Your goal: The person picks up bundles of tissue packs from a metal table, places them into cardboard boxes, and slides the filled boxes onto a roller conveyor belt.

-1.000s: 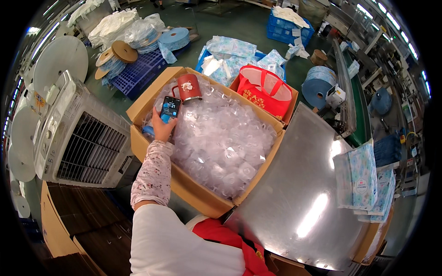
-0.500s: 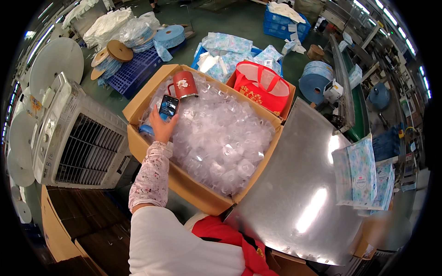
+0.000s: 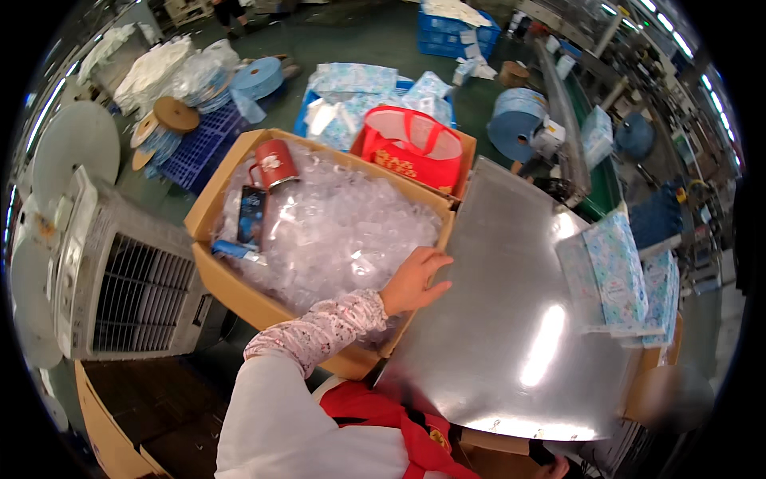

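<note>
- Left hand [image 3: 415,278] lay flat on the box [image 3: 209,209] rim, fingers loose, holding nothing.
- Sat beside the shiny table [image 3: 511,319].
- Held clear bags [image 3: 343,231], a phone [image 3: 252,214] and a red mug [image 3: 275,164] in the box.
- Right hand out of sight.

dark green concrete floor [image 3: 375,40], blue crates [image 3: 455,24] at the far end, a white cooling fan unit [image 3: 120,279] left, glare on the steel table [image 3: 511,319].

L hand [image 3: 415,279] stretched fwd, fingers loosely curled, palm down, sleeve bunched at wrist
</note>
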Motion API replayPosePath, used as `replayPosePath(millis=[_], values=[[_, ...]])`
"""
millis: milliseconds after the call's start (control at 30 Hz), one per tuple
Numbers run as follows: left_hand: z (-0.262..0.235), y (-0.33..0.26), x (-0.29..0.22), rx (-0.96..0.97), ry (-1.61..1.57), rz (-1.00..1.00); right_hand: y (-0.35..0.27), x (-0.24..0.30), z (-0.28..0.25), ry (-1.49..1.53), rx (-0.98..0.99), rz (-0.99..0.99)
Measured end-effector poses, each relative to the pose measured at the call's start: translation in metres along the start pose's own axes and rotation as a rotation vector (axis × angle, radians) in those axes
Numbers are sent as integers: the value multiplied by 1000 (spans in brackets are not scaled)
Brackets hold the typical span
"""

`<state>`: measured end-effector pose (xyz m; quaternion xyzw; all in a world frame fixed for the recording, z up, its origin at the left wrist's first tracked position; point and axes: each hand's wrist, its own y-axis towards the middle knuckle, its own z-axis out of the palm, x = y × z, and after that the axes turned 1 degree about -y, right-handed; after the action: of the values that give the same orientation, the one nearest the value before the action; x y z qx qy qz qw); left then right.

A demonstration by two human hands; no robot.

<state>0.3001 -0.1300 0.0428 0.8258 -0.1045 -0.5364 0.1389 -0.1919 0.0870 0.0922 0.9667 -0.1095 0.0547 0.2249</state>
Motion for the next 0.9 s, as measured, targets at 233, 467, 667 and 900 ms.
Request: replayPosePath(millis=[233,467,667,900], values=[[64,11,0,235,-69,-7,138,121,68,495,153,-371],[96,70,11,278,-120,-87,253,100,139,404,96,-358],[134,155,13,300,-65,86,384,22,221,36,105,-195],[229,283,-32,64,335,458,445,-5,252,-275,324,-109]])
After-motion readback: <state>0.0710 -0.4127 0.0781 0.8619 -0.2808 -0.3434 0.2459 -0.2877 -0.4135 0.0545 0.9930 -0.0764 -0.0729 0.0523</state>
